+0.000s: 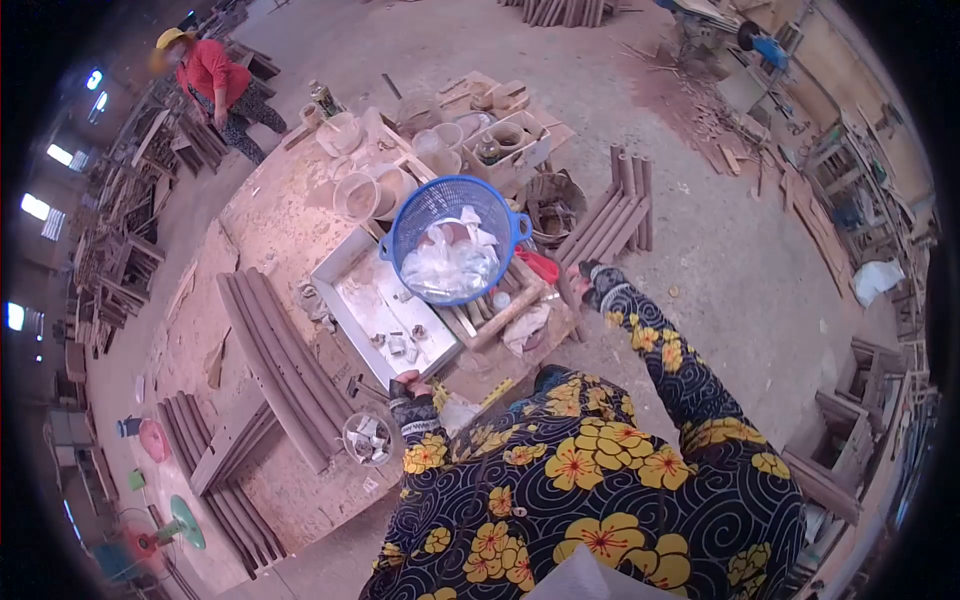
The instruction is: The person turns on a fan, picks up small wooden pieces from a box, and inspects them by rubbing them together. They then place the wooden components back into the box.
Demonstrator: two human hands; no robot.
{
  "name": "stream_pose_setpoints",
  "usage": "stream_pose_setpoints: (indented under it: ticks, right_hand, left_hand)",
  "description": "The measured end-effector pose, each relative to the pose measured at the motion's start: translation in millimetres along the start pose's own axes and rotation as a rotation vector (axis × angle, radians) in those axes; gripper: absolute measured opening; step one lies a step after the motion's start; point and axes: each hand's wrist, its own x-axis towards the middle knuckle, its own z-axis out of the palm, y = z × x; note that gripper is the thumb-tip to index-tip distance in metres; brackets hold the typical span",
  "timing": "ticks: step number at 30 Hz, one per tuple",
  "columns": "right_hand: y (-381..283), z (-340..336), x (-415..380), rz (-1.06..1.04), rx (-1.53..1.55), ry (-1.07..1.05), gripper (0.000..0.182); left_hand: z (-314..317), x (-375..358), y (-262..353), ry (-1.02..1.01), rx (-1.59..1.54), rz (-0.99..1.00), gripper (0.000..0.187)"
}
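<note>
My left hand [410, 383] is at the near corner of a white tray [360, 280] that holds a few small pieces; its fingers are too small to read. My right hand [584, 286] reaches to the right edge of the workbench, close to a red object [538, 266] and some brown wooden rods [610, 221]; what it touches cannot be made out. Between and beyond the hands, a blue basket [457, 187] with clear and white plastic bags [450, 262] rests over the tray's right side. A clear cup [367, 439] with small pieces stands left of my left hand.
Curved brown wooden pieces [285, 365] lie on the bench at left. Plastic tubs [357, 195] and a wooden box [505, 150] stand at the back. A person in a red top [212, 72] stands beyond the bench. A green fan [185, 522] is at lower left.
</note>
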Motion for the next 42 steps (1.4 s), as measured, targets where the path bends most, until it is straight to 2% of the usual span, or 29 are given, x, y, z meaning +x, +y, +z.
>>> stream_pose_setpoints:
  ticks: [1, 2, 3, 4, 5, 8, 9, 11, 13, 14, 15, 17, 20, 23, 26, 30, 32, 33, 35, 36, 37, 39, 42]
  right_hand:
    - [-5, -1, 32, 0.328, 0.375, 0.067, 0.036]
    - [-3, -17, 48, -0.007, 0.026, 0.07, 0.035]
    - [-28, -28, 58, -0.354, -0.321, 0.067, 0.034]
    - [-33, -36, 86, -0.427, -0.282, 0.103, 0.034]
    - [-36, -43, 115, -0.421, -0.287, 0.125, 0.033]
    - [-46, -65, 204, -0.297, -0.326, 0.179, 0.032]
    - [-47, -71, 235, -0.26, -0.352, 0.196, 0.031]
    - [-57, -74, 301, -0.207, -0.409, 0.222, 0.03]
    - [-68, -71, 355, -0.147, -0.459, 0.227, 0.03]
    - [-71, -72, 374, -0.114, -0.477, 0.23, 0.029]
    - [-75, -72, 390, -0.087, -0.499, 0.221, 0.029]
    - [-76, -71, 417, -0.044, -0.527, 0.206, 0.028]
    - [-70, -71, 442, 0.01, -0.544, 0.191, 0.027]
    - [-63, -69, 453, 0.037, -0.524, 0.183, 0.025]
    - [-55, -71, 459, 0.051, -0.465, 0.194, 0.024]
    - [-45, -73, 463, 0.062, -0.325, 0.221, 0.022]
    - [-41, -75, 459, 0.061, -0.19, 0.242, 0.021]
    - [-36, -75, 456, 0.056, -0.112, 0.25, 0.021]
    - [-32, -80, 446, 0.046, 0.091, 0.267, 0.02]
    - [-30, -83, 438, 0.043, 0.201, 0.274, 0.02]
    - [-28, -84, 431, 0.033, 0.313, 0.27, 0.019]
    - [-26, -90, 411, 0.018, 0.544, 0.255, 0.018]
    - [-25, -96, 364, -0.014, 0.825, 0.19, 0.017]
  left_hand:
    - [4, 1, 6, 0.014, -0.019, -0.016, 0.025]
    - [8, 1, 14, 0.022, 0.015, -0.004, 0.024]
    - [11, 1, 19, 0.037, 0.046, 0.008, 0.023]
    - [12, 2, 16, 0.071, 0.139, 0.016, 0.022]
    - [21, -1, 31, 0.122, 0.084, -0.06, 0.022]
    - [17, -1, -19, 0.271, -0.075, -0.002, 0.021]
    - [3, -3, -66, 0.295, -0.03, 0.008, 0.02]
    - [-7, -11, -95, 0.237, 0.429, 0.207, 0.023]
    - [20, -31, -56, 0.395, -0.126, -0.304, 0.022]
    - [39, -40, -25, 0.437, 0.178, -0.172, 0.024]
    - [32, -48, -43, 0.434, 0.245, -0.231, 0.026]
    - [52, -54, -11, 0.561, 0.139, -0.224, 0.027]
    - [59, -71, -14, 0.658, 0.212, -0.304, 0.028]
    - [76, -81, -1, 0.719, 0.151, -0.345, 0.026]
    - [75, -88, -20, 0.695, 0.224, -0.364, 0.025]
    - [79, -79, -7, 0.658, 0.322, -0.283, 0.019]
    - [69, -78, -31, 0.622, 0.478, -0.215, 0.013]
    - [67, -76, -41, 0.66, 0.226, -0.249, 0.014]
    - [75, -68, -26, 0.615, 0.345, -0.197, 0.019]
    - [76, -62, -22, 0.66, 0.063, -0.291, 0.013]
    - [80, -61, -17, 0.577, 0.396, -0.123, 0.014]
    - [76, -54, -17, 0.525, 0.395, -0.188, 0.02]
    - [72, -43, 2, 0.398, 0.473, -0.104, 0.022]
